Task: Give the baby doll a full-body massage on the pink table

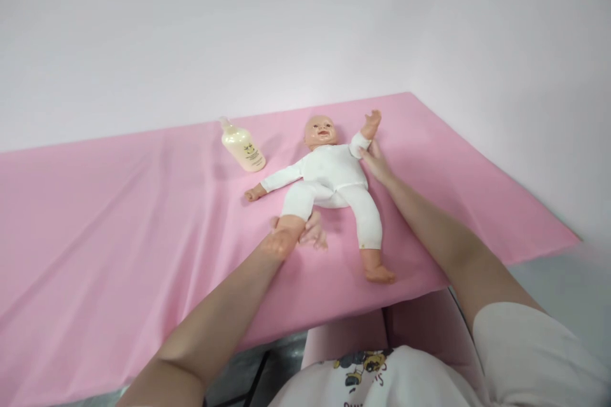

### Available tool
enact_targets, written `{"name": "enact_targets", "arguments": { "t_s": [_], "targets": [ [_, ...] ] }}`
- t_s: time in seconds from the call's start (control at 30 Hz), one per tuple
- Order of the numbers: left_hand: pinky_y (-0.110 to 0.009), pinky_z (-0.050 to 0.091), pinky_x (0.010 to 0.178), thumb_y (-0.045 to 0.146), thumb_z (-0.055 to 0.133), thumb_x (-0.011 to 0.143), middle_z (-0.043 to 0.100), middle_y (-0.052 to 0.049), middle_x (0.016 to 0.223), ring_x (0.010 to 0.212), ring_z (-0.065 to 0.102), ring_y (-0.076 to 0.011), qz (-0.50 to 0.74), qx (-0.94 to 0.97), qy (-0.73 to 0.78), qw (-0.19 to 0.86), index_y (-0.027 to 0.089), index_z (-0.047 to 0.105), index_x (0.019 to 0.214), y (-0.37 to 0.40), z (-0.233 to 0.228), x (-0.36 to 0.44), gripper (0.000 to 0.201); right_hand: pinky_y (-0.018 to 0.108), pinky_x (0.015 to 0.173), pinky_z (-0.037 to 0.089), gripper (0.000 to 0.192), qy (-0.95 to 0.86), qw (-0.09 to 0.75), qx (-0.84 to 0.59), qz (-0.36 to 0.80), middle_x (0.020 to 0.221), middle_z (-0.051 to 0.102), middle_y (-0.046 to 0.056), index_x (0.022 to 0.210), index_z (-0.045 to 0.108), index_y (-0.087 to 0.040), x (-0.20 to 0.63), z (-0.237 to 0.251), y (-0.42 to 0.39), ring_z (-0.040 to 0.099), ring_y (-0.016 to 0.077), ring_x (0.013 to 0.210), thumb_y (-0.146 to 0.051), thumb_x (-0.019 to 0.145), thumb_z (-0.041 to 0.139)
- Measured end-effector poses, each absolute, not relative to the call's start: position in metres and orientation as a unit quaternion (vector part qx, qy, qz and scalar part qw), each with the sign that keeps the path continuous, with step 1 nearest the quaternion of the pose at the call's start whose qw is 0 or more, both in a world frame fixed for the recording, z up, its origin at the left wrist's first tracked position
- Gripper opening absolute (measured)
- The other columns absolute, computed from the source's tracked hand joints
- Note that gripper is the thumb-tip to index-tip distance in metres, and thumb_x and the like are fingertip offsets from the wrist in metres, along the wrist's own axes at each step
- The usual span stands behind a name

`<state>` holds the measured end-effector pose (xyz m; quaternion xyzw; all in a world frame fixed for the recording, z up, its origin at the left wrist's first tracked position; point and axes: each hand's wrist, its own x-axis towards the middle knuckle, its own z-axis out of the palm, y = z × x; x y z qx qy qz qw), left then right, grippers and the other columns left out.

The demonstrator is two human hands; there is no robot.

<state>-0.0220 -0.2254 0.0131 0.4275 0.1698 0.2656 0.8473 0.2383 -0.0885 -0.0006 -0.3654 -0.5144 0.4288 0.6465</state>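
My left hand [296, 236] covers the doll's [329, 178] near foot; the bottle [243, 147] label beside the doll is unreadable.

Short-sleeved white T-shirt [525, 356] with cartoon print [363, 365], bare forearms.

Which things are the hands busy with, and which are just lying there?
In hand:
- plastic baby doll in a white cloth suit
- left hand, gripping the doll's leg
- right hand, at the doll's arm

Lying about:
- cream plastic lotion bottle, on its side beside the doll, untouched
- pink cloth sheet under everything
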Motion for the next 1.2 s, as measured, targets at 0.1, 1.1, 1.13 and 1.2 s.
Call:
{"name": "enact_targets", "arguments": {
  "t_s": [0.1,1.1,1.13,1.2],
  "targets": [
    [-0.036,0.051,0.069,0.085,0.054,0.067,0.037,0.005,0.054,0.058,0.051,-0.0165,0.394,0.256,0.194,0.861,0.022,0.044,0.071,-0.226,0.029,-0.015,0.064,0.050,0.120,0.036,0.039,-0.666,0.557,-0.350,0.353,0.128,0.067,0.006,0.115,0.066,-0.028,0.230,0.002,-0.098,0.056,0.0264,0.129,-0.042,0.079,0.075],
    [-0.037,0.054,0.085,0.051,0.087,0.061,0.071,-0.013,0.100,0.096,0.068,-0.0298,-0.031,0.625,0.083,0.776,0.015,0.069,0.102,-0.216,0.030,-0.018,0.058,0.037,0.101,0.057,0.033,-0.351,0.715,-0.414,0.441,0.123,0.067,0.002,0.117,0.053,-0.028,0.241,-0.004,-0.084,0.067,0.0165,0.114,-0.029,0.086,0.065],
    [-0.036,0.054,0.086,0.045,0.089,0.062,0.072,-0.011,0.105,0.098,0.067,-0.0282,-0.039,0.639,0.100,0.762,0.016,0.069,0.105,-0.215,0.029,-0.019,0.057,0.037,0.098,0.059,0.029,-0.311,0.712,-0.425,0.465,0.119,0.069,0.002,0.115,0.053,-0.027,0.243,-0.004,-0.082,0.069,0.0168,0.110,-0.027,0.088,0.061],
    [-0.034,0.055,0.086,0.040,0.091,0.061,0.072,-0.009,0.109,0.099,0.067,-0.0263,-0.039,0.652,0.130,0.746,0.017,0.069,0.109,-0.215,0.026,-0.020,0.058,0.038,0.096,0.061,0.019,-0.250,0.696,-0.448,0.502,0.108,0.072,0.003,0.109,0.056,-0.025,0.247,-0.004,-0.079,0.071,0.0182,0.106,-0.023,0.091,0.055]
  ]
}}
